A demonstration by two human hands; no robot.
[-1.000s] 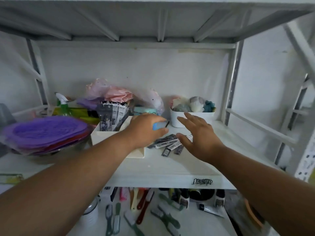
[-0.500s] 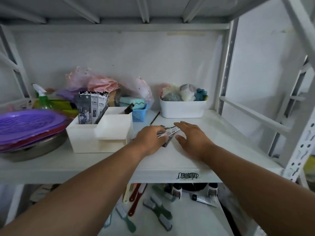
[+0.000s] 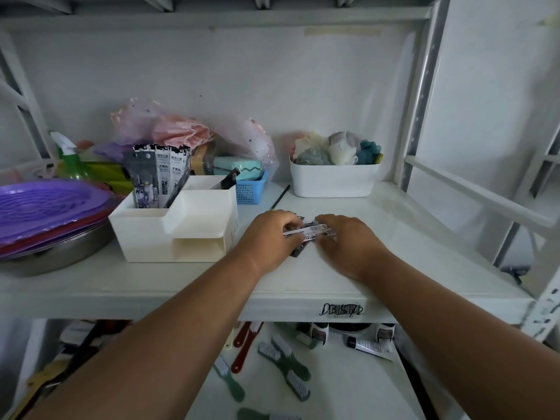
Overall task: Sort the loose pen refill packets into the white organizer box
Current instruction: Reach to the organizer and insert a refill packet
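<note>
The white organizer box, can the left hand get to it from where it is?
Probably yes. The left hand, holding refill packets, sits just right of the white organizer box, with only bare shelf between them.

At left, purple plates (image 3: 45,204) sit stacked on a metal bowl (image 3: 57,253). A blue basket (image 3: 251,192) and white tub (image 3: 333,180) stand centre; toothbrushes (image 3: 285,362) lie at bottom.

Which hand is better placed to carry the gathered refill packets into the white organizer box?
Left. The left hand already grips the packets and lies on the side nearer the organizer box. The right hand sits on their far side and would have to cross over.
</note>
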